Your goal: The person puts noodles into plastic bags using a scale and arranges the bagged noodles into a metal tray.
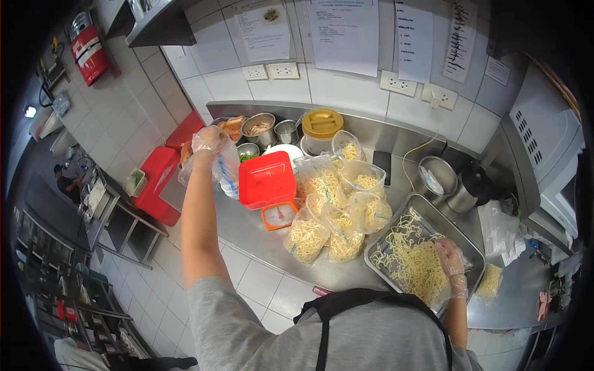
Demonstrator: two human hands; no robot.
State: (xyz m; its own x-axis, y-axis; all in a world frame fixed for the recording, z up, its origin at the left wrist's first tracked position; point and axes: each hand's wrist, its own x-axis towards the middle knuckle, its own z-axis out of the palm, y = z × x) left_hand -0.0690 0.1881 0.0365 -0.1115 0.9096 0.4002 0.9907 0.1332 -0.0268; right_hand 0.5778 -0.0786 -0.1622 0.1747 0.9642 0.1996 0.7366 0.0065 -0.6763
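My left hand, in a clear plastic glove, reaches to the back left of the counter. Its fingers are closed on a plastic bag with blue print. At the right, my gloved right hand is down among yellow noodles in a metal tray, its fingers curled in on some of them. Several clear bags filled with noodles stand in the middle, left of the tray. Beside them, a red plastic basin sits on an orange kitchen scale.
Behind the basin are metal bowls of food and a tub with a yellow lid. A dark phone lies near the wall. Right of it stand a steel bowl and a dark jug. A person works far left.
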